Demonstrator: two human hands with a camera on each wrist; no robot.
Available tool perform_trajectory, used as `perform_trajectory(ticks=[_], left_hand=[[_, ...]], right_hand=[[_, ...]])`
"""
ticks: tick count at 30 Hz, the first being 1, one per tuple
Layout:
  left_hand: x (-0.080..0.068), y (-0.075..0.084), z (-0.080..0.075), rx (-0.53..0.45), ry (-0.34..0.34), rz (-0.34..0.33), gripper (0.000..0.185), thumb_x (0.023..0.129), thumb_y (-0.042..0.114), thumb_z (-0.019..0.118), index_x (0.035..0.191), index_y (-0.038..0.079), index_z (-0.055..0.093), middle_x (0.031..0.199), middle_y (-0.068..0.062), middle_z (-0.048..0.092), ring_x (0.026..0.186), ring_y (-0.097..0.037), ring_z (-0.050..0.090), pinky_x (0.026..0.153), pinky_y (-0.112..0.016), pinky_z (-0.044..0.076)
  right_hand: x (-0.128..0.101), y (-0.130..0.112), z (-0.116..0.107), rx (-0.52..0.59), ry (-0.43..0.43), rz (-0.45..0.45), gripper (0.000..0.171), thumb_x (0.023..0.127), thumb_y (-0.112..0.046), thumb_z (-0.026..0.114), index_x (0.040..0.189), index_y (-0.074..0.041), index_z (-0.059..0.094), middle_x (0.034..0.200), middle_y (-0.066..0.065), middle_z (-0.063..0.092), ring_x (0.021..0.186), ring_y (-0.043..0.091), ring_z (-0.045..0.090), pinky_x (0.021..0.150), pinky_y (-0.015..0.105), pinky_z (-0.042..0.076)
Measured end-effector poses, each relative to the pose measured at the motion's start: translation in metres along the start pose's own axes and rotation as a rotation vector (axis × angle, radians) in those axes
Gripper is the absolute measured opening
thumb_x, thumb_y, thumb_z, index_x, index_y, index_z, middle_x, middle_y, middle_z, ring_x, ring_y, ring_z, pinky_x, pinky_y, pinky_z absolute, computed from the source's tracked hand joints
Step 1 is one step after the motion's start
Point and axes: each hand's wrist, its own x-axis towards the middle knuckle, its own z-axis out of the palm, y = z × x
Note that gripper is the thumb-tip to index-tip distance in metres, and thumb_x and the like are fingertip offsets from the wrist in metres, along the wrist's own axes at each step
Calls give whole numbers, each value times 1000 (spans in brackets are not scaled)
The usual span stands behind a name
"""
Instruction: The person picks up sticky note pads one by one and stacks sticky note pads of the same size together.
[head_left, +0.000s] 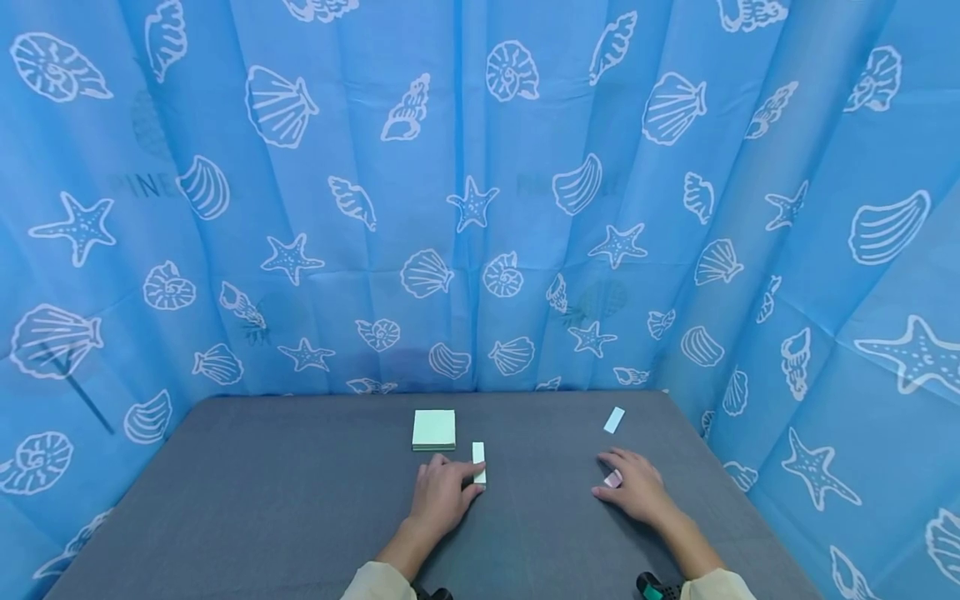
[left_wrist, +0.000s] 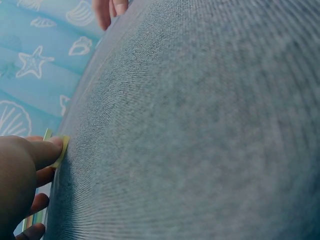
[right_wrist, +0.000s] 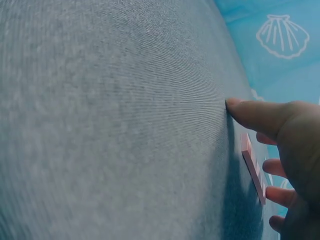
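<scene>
My left hand pinches a narrow pale yellow-green pad, which looks like sticky notes, between thumb and forefinger near its close end. In the left wrist view the thumb lies on the pad's yellowish edge. Just beyond that hand is a stack of square pale green pads. My right hand is spread on the table around a small pink pad, partly hidden by the hand. The right wrist view has the thumb on the cloth, apart from the pink pad.
A narrow light blue pad lies beyond the right hand, near the far right corner. Grey cloth covers the table. A blue curtain with shell and starfish prints hangs behind and along both sides.
</scene>
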Motion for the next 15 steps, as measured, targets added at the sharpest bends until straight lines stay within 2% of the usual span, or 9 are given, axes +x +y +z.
perform_trajectory(ticks=[8,15], left_hand=[[0,0,-1,-8,3,1,36,83,37,76,119,32,71,103,9,72,82,-13,49,68,-34,34],[-1,0,0,-11,-3,-1,36,84,36,76,119,32,71,104,10,72,83,-13,49,68,-35,34]], right_hand=[[-4,3,-6,50,36,-20,42,83,-16,76,120,0,64,126,28,55,119,50,48,94,65,35],[-4,8,-5,-32,32,-8,35,84,-19,76,114,-3,67,116,18,63,111,40,57,93,56,41]])
